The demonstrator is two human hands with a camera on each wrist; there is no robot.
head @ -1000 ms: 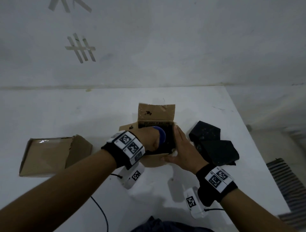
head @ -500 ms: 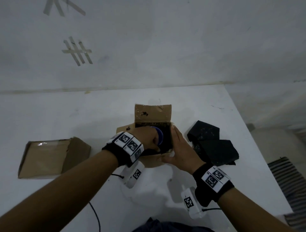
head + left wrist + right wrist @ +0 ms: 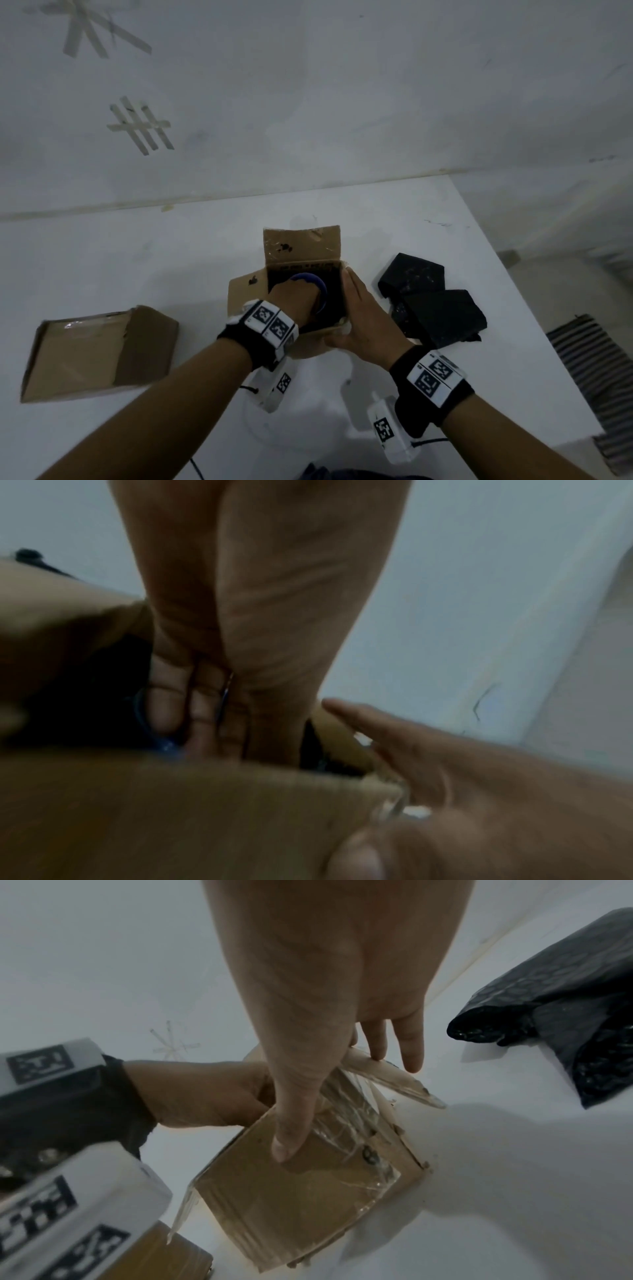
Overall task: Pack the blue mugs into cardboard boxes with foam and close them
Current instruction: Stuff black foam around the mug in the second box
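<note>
An open cardboard box stands mid-table with its back flap up and dark foam lining it. My left hand reaches down into it and grips a blue mug, of which only the rim's arc shows. In the left wrist view the left hand has its fingers round a blue glint of the mug behind the box's front wall. My right hand lies flat against the box's right side. The right wrist view shows that hand's thumb on the taped box.
Two black foam pieces lie just right of the box, also visible as black foam. A second, closed cardboard box lies at the left. The table's right edge is near the foam; a striped mat lies on the floor beyond.
My left hand has sunk a little deeper into the box with the mug. The right hand has stayed against the box's right side.
</note>
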